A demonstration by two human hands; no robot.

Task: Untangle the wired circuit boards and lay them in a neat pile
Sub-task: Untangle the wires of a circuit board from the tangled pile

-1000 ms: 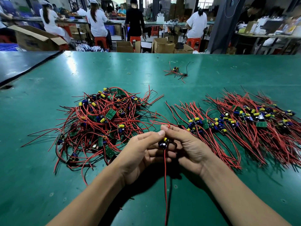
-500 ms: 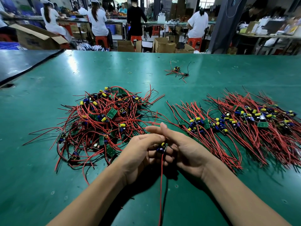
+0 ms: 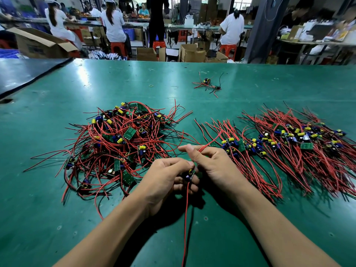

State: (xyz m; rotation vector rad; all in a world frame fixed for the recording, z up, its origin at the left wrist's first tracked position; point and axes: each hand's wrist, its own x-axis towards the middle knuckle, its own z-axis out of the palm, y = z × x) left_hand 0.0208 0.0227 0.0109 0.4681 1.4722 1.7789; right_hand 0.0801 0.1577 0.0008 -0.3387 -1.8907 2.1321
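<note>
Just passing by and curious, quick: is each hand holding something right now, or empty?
The left hand is closed, gripping a small circuit board.
The right hand is closed, pinching a red wire between thumb and fingers.

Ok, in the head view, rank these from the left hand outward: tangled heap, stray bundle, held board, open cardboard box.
1. Held board, in the left hand.
2. Tangled heap, just to its left.
3. Stray bundle, far across the table.
4. Open cardboard box, beyond the table, left.
</note>
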